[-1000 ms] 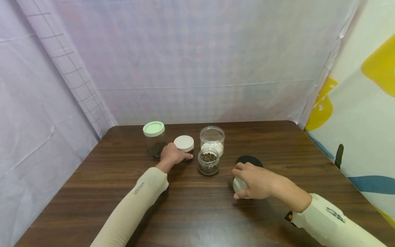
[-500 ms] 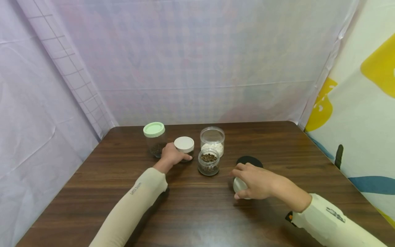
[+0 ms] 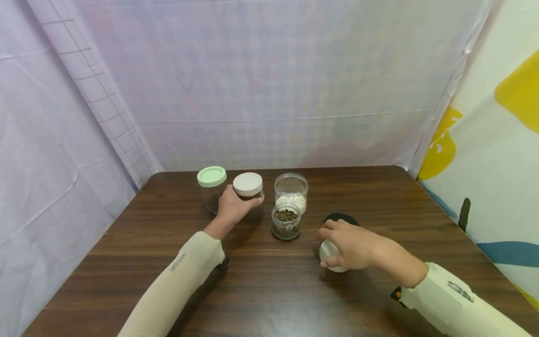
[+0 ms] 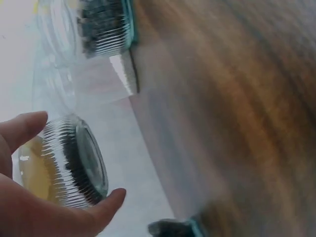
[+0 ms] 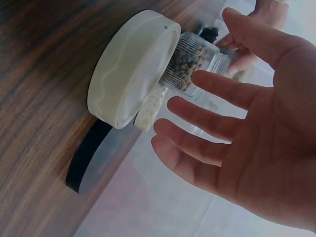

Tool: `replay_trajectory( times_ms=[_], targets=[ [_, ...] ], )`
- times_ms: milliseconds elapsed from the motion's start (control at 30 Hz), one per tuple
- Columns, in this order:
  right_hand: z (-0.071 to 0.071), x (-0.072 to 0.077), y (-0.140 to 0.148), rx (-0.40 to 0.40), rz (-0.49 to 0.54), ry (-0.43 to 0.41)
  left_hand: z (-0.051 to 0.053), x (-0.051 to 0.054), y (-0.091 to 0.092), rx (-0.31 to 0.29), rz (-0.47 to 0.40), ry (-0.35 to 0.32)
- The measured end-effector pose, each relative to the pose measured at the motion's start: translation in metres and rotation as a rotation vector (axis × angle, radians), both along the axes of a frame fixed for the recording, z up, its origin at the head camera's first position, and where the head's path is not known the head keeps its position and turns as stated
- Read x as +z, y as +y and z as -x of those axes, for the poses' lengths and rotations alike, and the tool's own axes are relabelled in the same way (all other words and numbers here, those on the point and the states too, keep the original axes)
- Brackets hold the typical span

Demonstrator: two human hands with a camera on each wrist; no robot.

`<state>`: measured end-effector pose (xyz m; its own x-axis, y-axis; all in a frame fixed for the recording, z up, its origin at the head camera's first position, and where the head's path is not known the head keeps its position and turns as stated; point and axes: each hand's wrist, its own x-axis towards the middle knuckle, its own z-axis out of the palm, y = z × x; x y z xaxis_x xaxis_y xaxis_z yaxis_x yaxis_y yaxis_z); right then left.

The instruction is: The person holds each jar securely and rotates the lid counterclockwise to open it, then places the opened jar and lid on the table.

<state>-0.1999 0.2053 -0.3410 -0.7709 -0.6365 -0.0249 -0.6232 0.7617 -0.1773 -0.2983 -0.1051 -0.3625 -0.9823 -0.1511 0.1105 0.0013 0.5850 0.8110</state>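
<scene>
The left wrist view shows the left hand (image 4: 49,217) holding a small ribbed jar (image 4: 74,165) by its sides, up off the table (image 3: 269,290). Here you see its round bottom and dark filling; the head view shows its white cap instead. The right wrist view shows the right hand (image 5: 269,128) spread wide beside a white lid (image 5: 123,74), fingertips apart from it. A black lid (image 5: 89,155) lies near; the hand hides part of it from the head camera. Further out, a bean jar (image 3: 286,224) stands just before a big clear jar (image 3: 291,203), and a green-capped jar (image 3: 211,178) is partly behind the left hand. Brown wood stretches wide between the two sleeves. The table's far edge meets hanging cloth (image 3: 269,84). The left wrist view is blurry.
</scene>
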Motion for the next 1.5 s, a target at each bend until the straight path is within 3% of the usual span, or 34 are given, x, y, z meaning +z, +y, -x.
replay_trajectory(
  times_ms=[367,633,833,1067,1300,1500],
  targets=[
    [0.012,0.016,-0.001,-0.014,-0.003,0.027,-0.026,0.014,0.019,-0.08,-0.077,0.219],
    [0.022,0.031,-0.007,-0.003,0.091,0.22,-0.044,0.017,0.035,-0.146,-0.071,0.276],
    [0.023,0.055,-0.016,-0.075,0.169,0.318,-0.052,0.019,0.045,-0.201,-0.016,0.342],
    [0.017,0.068,-0.027,-0.174,0.27,0.358,-0.063,0.021,0.054,-0.288,-0.014,0.32],
    [0.016,0.067,-0.038,-0.178,0.226,0.37,-0.072,0.022,0.062,-0.35,-0.011,0.287],
    [0.016,0.062,-0.046,-0.187,0.186,0.396,-0.075,0.021,0.067,-0.393,-0.021,0.31]
  ],
)
